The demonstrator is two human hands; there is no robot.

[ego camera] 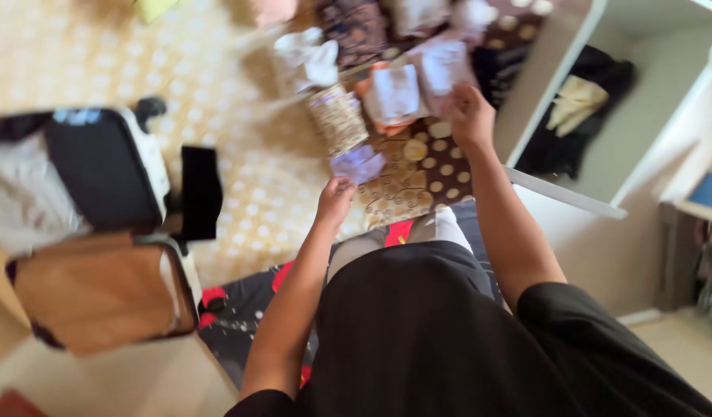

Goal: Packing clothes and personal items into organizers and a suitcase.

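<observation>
Sorting step, I'd guess | left hand (335, 199) pinches small lilac cloth (357, 164) over dotted bedspread (417, 181) | right hand (470, 116) grips pale folded cloth (442, 68) near far edge | next: careful placing, probably

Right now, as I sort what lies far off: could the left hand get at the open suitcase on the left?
Probably yes. The left hand pinches a small purple cloth, so it is busy, but only bare bedspread lies between it and the suitcase.

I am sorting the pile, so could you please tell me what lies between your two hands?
In the head view, brown dotted fabric spans between the left hand and right hand.
</observation>
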